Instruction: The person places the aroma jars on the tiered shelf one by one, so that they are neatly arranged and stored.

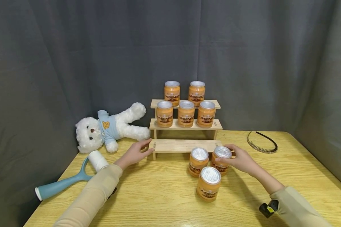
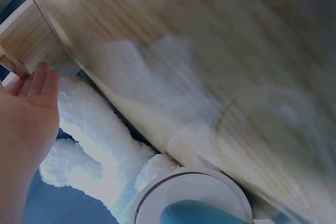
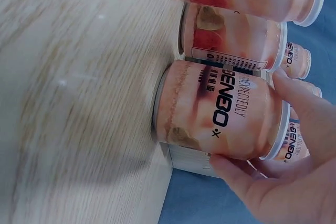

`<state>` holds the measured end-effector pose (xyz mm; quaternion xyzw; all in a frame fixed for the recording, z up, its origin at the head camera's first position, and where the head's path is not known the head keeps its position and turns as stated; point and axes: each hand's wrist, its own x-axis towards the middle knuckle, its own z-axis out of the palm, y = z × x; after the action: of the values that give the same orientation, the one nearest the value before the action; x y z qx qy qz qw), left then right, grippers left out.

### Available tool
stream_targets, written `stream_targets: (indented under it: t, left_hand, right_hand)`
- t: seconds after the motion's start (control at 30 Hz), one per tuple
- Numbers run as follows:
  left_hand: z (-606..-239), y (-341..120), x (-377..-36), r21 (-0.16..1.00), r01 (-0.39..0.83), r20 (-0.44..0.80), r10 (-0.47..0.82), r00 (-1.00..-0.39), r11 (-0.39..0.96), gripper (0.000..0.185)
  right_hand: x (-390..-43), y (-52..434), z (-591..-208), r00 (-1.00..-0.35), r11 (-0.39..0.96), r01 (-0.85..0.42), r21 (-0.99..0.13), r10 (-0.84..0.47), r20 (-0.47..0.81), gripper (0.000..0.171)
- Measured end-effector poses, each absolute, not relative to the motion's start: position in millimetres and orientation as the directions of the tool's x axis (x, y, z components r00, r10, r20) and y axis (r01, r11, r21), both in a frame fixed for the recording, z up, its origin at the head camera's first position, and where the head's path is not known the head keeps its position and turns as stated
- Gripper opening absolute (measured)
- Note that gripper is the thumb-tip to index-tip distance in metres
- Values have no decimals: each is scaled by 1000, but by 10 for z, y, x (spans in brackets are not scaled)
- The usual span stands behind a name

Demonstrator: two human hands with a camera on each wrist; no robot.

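My right hand grips an orange jar near its silver lid, thumb on one side and fingers on the other. In the right wrist view that jar is upright, its base right at the tabletop. Just left of it is a second jar, and a third jar stands nearer to me. My left hand touches the left end of the low step of a wooden tiered shelf. In the left wrist view, the left fingers look fairly straight beside the wood.
Three jars stand on the middle step, two more on the top step. At left lie a white plush bear in a blue shirt and a lint roller with a teal handle. A headband lies at right.
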<state>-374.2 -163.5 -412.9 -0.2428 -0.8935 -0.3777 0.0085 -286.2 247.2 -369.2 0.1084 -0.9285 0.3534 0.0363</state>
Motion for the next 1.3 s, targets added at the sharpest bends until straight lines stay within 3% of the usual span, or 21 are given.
stream_targets:
  t: [0.47, 0.9, 1.3]
  left_hand:
    - [-4141, -1626, -3756, 675, 437, 197, 425, -884, 595, 67]
    - [-4153, -1615, -3770, 681, 431, 196, 420, -886, 592, 66]
    - [-4140, -1617, -3760, 673, 434, 191, 426, -884, 599, 66]
  right_hand:
    - [-2839, 2525, -3632, -958, 758, -271, -594, -155, 240, 66]
    - [-2815, 2584, -3121, -935, 767, -318, -557, -157, 318, 63]
    - [-2886, 2288, -2764, -914, 719, -355, -598, -131, 385, 63]
